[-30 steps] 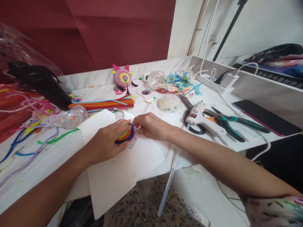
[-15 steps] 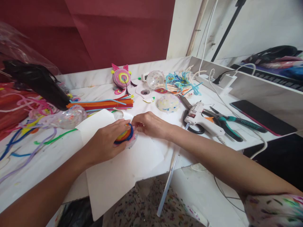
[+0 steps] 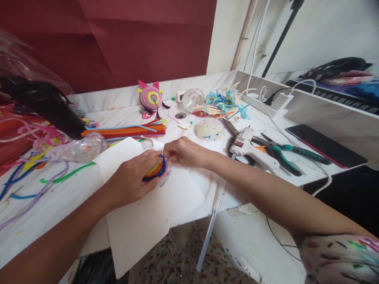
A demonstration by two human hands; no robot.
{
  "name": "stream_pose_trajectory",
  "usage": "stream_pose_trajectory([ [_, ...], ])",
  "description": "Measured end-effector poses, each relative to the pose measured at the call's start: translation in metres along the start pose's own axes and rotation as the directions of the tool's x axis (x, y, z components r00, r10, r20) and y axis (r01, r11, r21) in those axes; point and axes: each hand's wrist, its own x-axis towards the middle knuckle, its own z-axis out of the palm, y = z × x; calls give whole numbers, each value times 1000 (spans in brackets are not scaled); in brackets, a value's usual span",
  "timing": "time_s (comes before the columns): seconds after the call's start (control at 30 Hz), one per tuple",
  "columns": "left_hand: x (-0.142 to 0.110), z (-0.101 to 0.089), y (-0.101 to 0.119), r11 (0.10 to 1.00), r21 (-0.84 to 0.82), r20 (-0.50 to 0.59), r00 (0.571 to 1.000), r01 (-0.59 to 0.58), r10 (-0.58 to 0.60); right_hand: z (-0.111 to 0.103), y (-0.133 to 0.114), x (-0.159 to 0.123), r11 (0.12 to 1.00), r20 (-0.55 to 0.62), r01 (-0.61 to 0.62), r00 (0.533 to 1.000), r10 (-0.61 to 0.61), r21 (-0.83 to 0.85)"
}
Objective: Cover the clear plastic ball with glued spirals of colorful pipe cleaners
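My left hand [image 3: 133, 175] curls over a round piece: a coil of rainbow pipe cleaners [image 3: 160, 170] with a dark blue outer ring. Beneath the coil shows the pinkish, speckled edge of a clear plastic dome [image 3: 165, 180]. At the far right edge of this piece, the fingers of my right hand [image 3: 184, 152] are pinched together. What lies between those fingertips is hidden. Under both hands spreads a sheet of white paper [image 3: 142, 232], which hangs over the table's front edge.
Beyond my hands lie a bundle of orange pipe cleaners [image 3: 127, 130], a pink eared ornament [image 3: 151, 98] and a speckled dome [image 3: 209, 129]. To the right are a glue gun [image 3: 248, 144] with a long glue stick [image 3: 209, 236], pliers [image 3: 286, 157] and a phone [image 3: 325, 144].
The whole view has shifted slightly. Both hands keep their places on the coiled piece, and the right fingers have moved barely, if at all.
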Motion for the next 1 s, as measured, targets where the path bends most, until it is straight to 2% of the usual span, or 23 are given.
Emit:
stream_pose_trajectory([
  [0.23, -8, 5, -10, 999, 39, -18, 1000, -21, 22, -5, 12, 1, 991, 64, 32, 997, -41, 130],
  [0.43, -12, 8, -15, 992, 92, -68, 993, -89, 95, -6, 20, 2, 990, 79, 121, 989, -126, 67],
  [0.73, -8, 8, -13, 986, 87, -98, 984, -140, 148, -1, 16, 0, 988, 11, 154, 988, -154, 4],
  [1.0, -13, -1, -20, 987, 61, -18, 989, -146, 147, 4, 4, -12, 990, -7, 133, 991, -133, -42],
])
